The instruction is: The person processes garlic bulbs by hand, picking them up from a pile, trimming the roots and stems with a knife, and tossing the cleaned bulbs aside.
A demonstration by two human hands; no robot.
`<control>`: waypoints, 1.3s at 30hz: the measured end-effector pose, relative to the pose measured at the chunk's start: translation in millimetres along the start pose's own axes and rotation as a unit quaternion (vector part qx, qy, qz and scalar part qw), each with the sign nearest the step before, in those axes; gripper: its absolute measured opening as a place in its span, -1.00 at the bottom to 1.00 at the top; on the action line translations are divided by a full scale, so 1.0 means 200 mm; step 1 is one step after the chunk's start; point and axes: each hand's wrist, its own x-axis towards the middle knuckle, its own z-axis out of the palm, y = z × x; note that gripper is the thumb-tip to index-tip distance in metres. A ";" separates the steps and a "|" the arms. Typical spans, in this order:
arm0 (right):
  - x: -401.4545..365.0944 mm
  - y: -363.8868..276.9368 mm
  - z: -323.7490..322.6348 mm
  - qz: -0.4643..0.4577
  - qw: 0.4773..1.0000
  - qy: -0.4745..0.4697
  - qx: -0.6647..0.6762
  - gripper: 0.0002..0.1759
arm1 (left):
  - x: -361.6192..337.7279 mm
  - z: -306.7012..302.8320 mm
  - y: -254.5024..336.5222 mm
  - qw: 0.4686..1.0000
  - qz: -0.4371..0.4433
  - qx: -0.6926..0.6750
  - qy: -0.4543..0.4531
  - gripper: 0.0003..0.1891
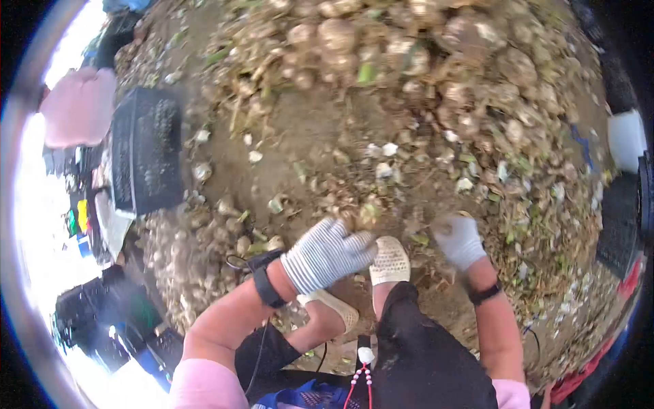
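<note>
My left hand [330,255], in a white glove with dark stripes, is low in the middle of the head view. Its fingers are curled, and a blurred garlic bulb [362,214] with a greenish spot shows at the fingertips. To the right, my right hand [462,242], in a whitish glove with brown-stained fingertips, hangs over the litter. Motion smears its fingers, so I cannot tell what they hold. Between the hands, a cream perforated shoe [390,260] stands on the dirt. Loose garlic bulbs [178,262] lie to the left of my left hand.
A large heap of garlic bulbs [337,34] lies ahead, with husks and stalk bits around it. A dark crate [146,150] stands at the left, near a pink rounded shape [80,108]. At the right edge are another dark crate [620,225] and a white container [625,141].
</note>
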 end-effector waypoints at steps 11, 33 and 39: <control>0.03 -0.08 0.09 0.030 0.979 -0.020 0.203 -0.83 | -0.69 -0.50 -0.51 0.732 -0.667 0.085 -0.109 -0.33; 0.17 -0.38 -0.02 -0.119 0.991 0.004 -0.065 -0.81 | -0.05 0.36 -0.53 0.658 -0.372 -0.629 0.184 -0.51; 0.20 -0.61 -0.02 -0.212 0.964 0.006 -0.157 -0.80 | -0.05 0.40 -0.21 0.504 -0.307 -0.793 0.153 -0.43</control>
